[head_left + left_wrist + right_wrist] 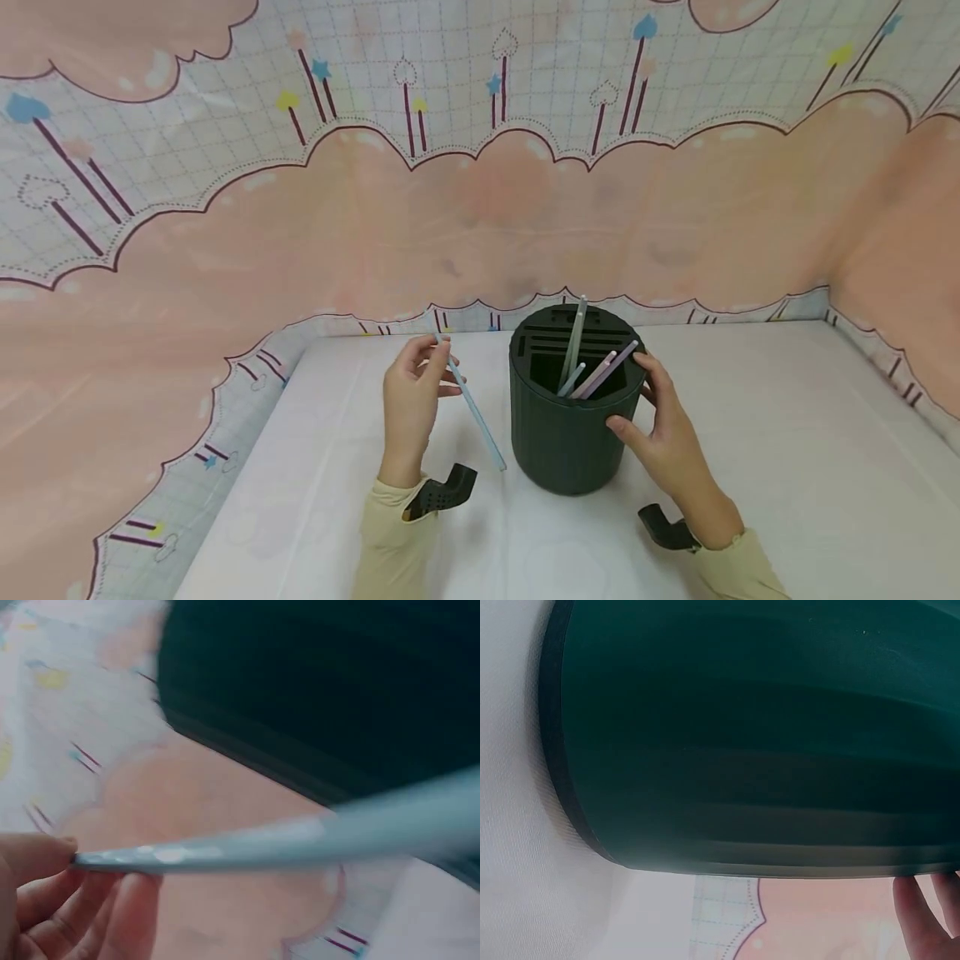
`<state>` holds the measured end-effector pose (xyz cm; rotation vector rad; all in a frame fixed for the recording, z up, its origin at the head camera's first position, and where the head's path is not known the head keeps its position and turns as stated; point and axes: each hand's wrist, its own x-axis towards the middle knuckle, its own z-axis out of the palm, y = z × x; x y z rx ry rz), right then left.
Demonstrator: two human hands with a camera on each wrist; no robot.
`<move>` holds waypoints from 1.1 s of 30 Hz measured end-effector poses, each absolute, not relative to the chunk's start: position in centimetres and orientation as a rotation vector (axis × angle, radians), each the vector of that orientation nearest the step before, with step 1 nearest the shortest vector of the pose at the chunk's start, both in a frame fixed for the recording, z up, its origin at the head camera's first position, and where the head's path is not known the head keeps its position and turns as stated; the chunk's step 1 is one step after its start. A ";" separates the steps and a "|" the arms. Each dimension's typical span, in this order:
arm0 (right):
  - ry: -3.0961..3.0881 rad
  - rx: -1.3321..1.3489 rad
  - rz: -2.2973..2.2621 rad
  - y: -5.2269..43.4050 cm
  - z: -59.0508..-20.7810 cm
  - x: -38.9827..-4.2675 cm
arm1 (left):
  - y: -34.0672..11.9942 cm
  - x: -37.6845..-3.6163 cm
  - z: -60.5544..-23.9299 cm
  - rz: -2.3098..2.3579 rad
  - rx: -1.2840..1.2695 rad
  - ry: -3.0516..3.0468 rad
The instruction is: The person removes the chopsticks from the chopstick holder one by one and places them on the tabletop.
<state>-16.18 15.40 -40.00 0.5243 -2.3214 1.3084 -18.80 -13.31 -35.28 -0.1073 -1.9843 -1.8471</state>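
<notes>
Upright on the table stands a dark green round pen holder [564,442] with slots in its top and several thin pastel sticks leaning in its open front compartment. My right hand [667,433] grips the holder's right side, thumb at the front and fingers on the far side. In the right wrist view, fingertips [915,907] touch the holder's green wall [742,735]. To the left of the holder, my left hand [416,383] pinches a slim light blue pen-like stick [477,414] near its upper end. The stick slants down to the right, apart from the holder.
A white table cover [780,433] lies under the holder. Behind it hangs a peach and white patterned cloth [525,225], which also runs along the left and right sides. Purple [615,364] and pale green [574,342] sticks poke above the holder's rim.
</notes>
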 end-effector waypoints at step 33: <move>-2.314 0.523 1.296 15.3 -39.6 -16.0 | -13.6 -22.0 -45.4 -1.075 0.185 -2.933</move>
